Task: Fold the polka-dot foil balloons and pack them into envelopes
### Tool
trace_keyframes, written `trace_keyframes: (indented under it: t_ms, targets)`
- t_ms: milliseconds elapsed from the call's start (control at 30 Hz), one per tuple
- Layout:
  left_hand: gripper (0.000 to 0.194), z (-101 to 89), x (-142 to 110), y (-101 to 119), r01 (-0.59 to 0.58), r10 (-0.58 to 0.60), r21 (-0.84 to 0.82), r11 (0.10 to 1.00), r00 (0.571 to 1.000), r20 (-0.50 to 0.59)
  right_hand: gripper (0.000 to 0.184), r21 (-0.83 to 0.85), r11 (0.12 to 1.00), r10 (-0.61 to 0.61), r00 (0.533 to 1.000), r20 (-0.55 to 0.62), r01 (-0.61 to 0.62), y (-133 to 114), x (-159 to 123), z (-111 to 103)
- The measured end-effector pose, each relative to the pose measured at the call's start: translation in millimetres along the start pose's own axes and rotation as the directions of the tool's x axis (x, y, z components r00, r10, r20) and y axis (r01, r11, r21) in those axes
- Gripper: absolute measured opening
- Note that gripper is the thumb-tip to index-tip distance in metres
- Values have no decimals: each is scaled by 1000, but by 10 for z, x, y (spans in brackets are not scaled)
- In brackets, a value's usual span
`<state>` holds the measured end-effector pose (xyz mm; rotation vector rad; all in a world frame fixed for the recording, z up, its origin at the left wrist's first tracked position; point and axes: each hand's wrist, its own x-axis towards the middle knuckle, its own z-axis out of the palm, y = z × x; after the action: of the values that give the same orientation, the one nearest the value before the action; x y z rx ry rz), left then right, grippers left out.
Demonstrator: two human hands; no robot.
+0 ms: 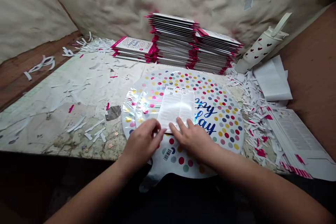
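Observation:
A flat foil balloon [228,119] with coloured dots and blue lettering lies over the table's front edge, its tail hanging down. On it rests a white printed card [175,106] covered in small text. My right hand [193,136] is open, fingers spread on the card's lower right part. My left hand [143,141] is at the card's lower left corner with fingers curled and thumb pointing inward; whatever they grip is hidden. The balloon's left side looks folded over, with shiny creases. A barcode [167,154] shows below the hands.
Tall stacks of pink-edged packets [173,42] stand at the back, with a lower pile [133,47] to their left. Paper strips [99,47] litter the table. On the right are a heart-patterned roll [259,50], white sheets [273,78] and a fanned stack of printed cards [296,136].

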<state>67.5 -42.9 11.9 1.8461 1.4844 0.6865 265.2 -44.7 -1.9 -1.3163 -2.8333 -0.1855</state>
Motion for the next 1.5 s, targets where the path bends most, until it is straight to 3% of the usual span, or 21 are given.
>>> trace_keyframes:
  t_ms: [33,67,133,200,300,367,500,567,600,700,800,933,967,1100,1167,1267,1333,1367,1400,1467,1500]
  targets:
    - [27,16,-49,49,108,-87,-141,984,986,143,42,-38,999,-3,999,-47,1,0,8,-24]
    - [32,41,-85,91,256,-162,-286,923,935,314,39,-70,997,-20,994,-107,12,3,8,-53]
    - [37,114,-110,141,520,-214,-525,674,817,535,36,-113,993,-71,967,-243,45,1,-21,-109]
    - [35,199,-79,156,574,-256,-695,433,817,516,33,-120,989,-126,923,-363,88,-20,-75,-137]
    - [22,291,3,164,500,-336,-809,309,853,398,28,-75,988,-157,861,-484,138,-54,-173,-122]
    - [12,319,34,182,504,-370,-834,223,835,406,25,-38,989,-144,839,-525,146,-61,-230,-100]
    - [5,347,19,226,508,-400,-852,-128,760,513,24,15,991,-103,826,-554,133,-52,-301,-89]
    - [3,364,-9,231,506,-355,-828,-243,748,561,24,42,992,-76,821,-566,121,-50,-320,-92]
    - [5,371,-23,227,502,-330,-833,-234,764,553,24,55,991,-66,817,-573,119,-51,-327,-92]
    - [13,383,-50,205,471,-282,-879,-68,836,470,25,88,987,-57,803,-593,134,-64,-345,-81]
    - [17,386,-53,178,475,-320,-880,17,836,445,23,121,982,-40,793,-608,143,-85,-353,-77]
    - [25,377,-43,143,411,-365,-844,345,887,283,27,411,906,126,859,-496,105,-88,-328,-102]
    - [26,373,-44,137,416,-356,-826,381,890,284,30,478,874,161,876,-455,88,-82,-313,-104]
    - [29,380,-67,136,497,-310,-792,356,862,401,31,430,893,96,876,-473,133,-60,-205,-76]
    - [30,400,-77,133,479,-292,-782,400,875,387,27,395,901,60,849,-524,180,-49,-156,-79]
    - [30,391,-56,96,403,-309,-799,446,907,285,23,571,800,174,838,-517,186,25,-205,-167]
    - [30,321,-15,60,341,-345,-809,478,920,184,21,680,723,157,930,-333,122,137,-357,-267]
    - [29,268,8,50,308,-352,-793,526,927,127,17,681,731,104,980,-172,42,207,-456,-319]
    - [30,207,30,54,272,-342,-753,599,937,67,14,628,776,71,997,8,-61,279,-554,-371]
    - [37,83,67,126,203,-266,-581,788,964,-25,15,414,874,169,958,231,-254,397,-694,-476]
    - [40,30,79,197,168,-210,-459,872,977,-41,24,323,890,269,943,198,-322,432,-715,-534]
